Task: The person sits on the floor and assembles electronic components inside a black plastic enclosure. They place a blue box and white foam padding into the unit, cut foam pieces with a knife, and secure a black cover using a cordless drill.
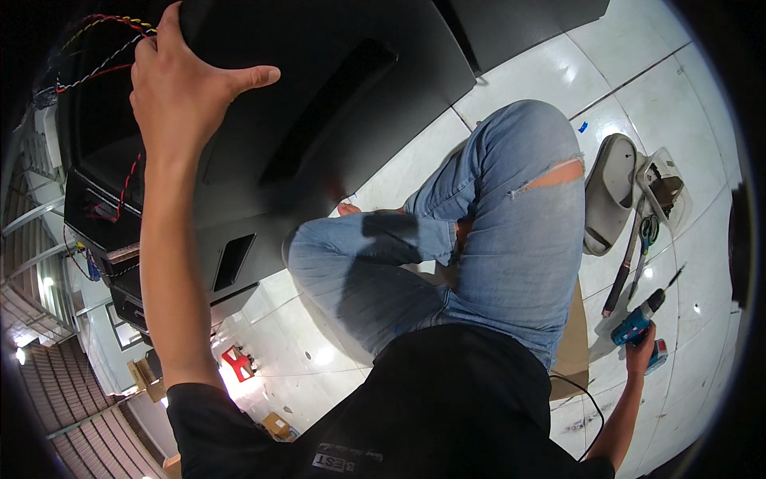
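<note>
A large black cabinet (319,48) with a long slot-like recess fills the upper part of the head view. Against its upper left part rests my left hand (179,92), thumb stretched out to the side and index finger pointing up; the other fingers are partly hidden. Low on the right, my right hand (641,350) is closed around the handle of a teal and black cordless drill (634,323). The drill is held near the tiled floor, its long bit pointing up and to the right.
Beside my bent knee lie a grey slipper (610,195), an open tray of small parts (666,188), scissors (649,235) and a dark-handled tool (618,287). Coloured wires (100,24) hang at the cabinet's left. A red stool (237,363) stands on the floor behind me to the left.
</note>
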`<state>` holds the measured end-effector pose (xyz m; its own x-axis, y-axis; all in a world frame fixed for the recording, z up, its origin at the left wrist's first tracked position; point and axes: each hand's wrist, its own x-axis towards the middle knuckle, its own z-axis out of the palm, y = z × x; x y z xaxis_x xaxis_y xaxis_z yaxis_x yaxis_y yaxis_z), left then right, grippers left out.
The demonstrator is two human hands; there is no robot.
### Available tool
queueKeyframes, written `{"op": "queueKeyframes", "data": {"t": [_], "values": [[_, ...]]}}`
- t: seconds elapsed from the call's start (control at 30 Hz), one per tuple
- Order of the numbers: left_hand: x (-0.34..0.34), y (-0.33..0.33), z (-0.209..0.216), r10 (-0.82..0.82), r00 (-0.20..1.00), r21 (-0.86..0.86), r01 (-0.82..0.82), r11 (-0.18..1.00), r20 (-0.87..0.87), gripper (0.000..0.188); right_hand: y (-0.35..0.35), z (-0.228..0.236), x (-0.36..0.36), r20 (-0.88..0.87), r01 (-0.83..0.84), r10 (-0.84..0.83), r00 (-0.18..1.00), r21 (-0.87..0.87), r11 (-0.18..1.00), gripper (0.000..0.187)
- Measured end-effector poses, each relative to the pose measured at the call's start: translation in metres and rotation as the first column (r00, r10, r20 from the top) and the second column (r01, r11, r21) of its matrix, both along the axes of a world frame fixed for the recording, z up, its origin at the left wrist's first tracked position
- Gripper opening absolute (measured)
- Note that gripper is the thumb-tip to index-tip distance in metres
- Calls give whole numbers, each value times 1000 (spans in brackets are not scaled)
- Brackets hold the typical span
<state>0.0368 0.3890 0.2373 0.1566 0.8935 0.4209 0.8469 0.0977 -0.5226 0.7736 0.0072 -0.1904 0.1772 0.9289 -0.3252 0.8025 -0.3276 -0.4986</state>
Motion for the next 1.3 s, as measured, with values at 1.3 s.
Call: {"op": "queueKeyframes", "data": {"t": [1.3], "values": [[32,-9,-2,48,991,109,-62,992,127,115,283,222,-450,-273,-210,628,729,784,585,32]]}}
